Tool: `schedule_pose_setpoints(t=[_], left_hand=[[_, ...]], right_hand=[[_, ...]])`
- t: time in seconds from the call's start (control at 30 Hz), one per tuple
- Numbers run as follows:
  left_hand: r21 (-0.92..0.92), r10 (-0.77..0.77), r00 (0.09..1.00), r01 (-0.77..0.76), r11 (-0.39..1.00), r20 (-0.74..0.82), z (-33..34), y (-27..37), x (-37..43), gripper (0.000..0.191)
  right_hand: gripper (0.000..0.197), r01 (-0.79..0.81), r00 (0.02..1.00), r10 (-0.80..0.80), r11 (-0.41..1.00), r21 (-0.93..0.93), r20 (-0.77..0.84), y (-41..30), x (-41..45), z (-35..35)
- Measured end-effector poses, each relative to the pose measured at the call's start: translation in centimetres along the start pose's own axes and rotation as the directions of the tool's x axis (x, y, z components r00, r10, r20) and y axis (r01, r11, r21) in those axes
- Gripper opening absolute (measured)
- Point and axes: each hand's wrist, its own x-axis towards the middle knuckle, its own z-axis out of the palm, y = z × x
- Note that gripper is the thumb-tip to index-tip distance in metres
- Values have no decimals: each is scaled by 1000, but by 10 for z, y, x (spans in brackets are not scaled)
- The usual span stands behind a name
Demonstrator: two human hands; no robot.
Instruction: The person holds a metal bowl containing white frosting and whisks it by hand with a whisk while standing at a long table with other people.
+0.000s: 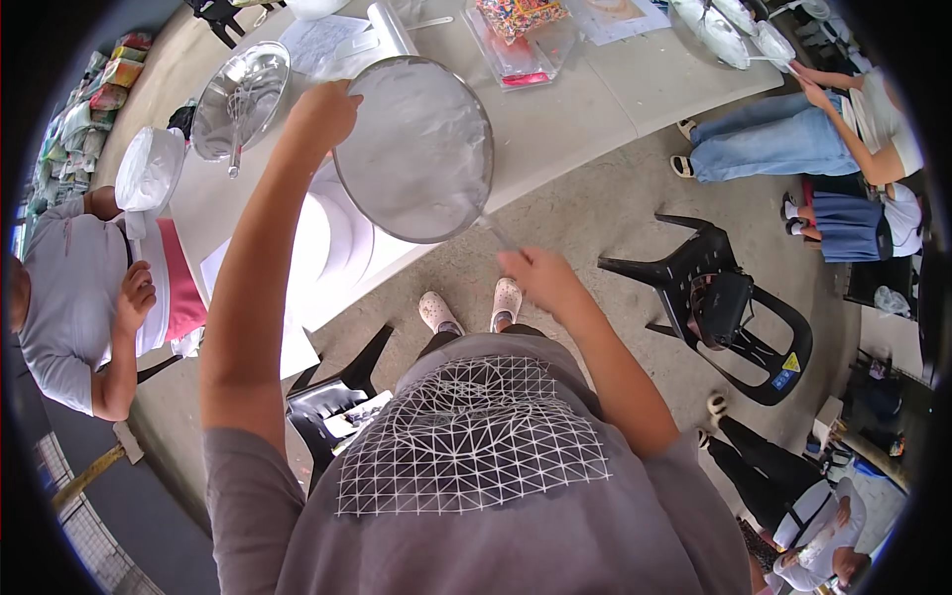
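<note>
My left hand [327, 115] grips the upper left rim of a large round metal bowl [413, 149], tilted so that its inside, full of thick white cream, faces me. My right hand [547, 275], a little blurred, is closed around the handle of a pale spatula [500, 232], whose far end meets the bowl's lower right rim. Below the bowl, brightly lit white round boards or stands [327, 238] lie at the table's near edge. A steel bowl [245, 74] with a wire whisk [236, 123] in it stands to the left.
On the white table [580, 104] are a bag of colourful sprinkles [520, 15], plastic packs and papers. One person [82, 297] sits or stands at left with a white-covered round thing; another [863, 126] works at right. Black plastic chairs [669, 260] stand on the floor by me.
</note>
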Motion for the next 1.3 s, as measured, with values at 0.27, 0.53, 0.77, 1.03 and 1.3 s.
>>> schedule_pose_setpoints(t=[0.27,0.53,0.77,1.03,1.3], left_hand=[[-82,-139,990,141,987,39,-7,11,-12,31],[42,-7,989,14,999,-146,4,-2,-13,31],[-37,-86,996,85,996,-24,4,-9,-3,32],[-25,-44,987,40,999,-157,13,-10,-9,32],[-107,-86,980,68,992,-179,16,-5,-19,32]], right_hand=[[34,49,992,-59,994,-95,-110,13,8,-1],[33,-17,999,16,999,33,43,0,1,-3],[29,58,985,-64,997,43,159,-9,-11,13],[30,-91,990,85,995,49,112,-20,-17,13],[33,0,1000,-7,974,-225,-31,9,7,19]])
